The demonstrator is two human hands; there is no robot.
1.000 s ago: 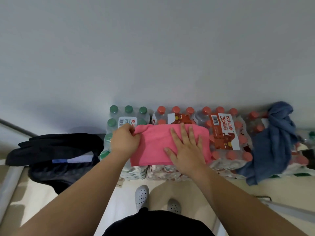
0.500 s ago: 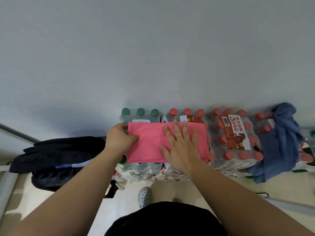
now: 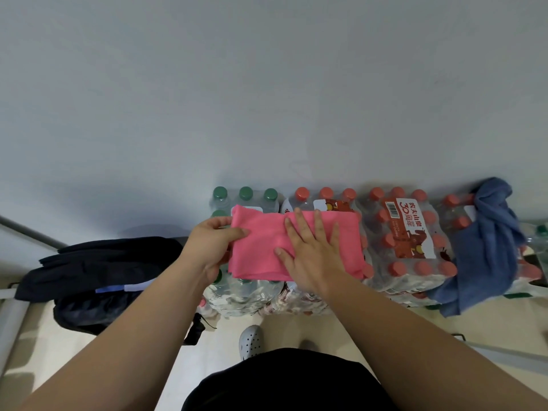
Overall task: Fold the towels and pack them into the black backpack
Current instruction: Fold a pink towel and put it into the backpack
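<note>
Several shrink-wrapped bottle packs (image 3: 406, 232) against grey wall (image 3: 267, 84).

A plain pale grey wall (image 3: 267, 84) fills the upper half, softly shadowed low on the left. Shrink-wrapped packs of water stand against its base: green-capped bottles (image 3: 245, 193) left, red-capped bottles (image 3: 409, 232) right. Below lies a cream floor (image 3: 341, 327). A metal rail (image 3: 26, 231) slants at far left.
</note>
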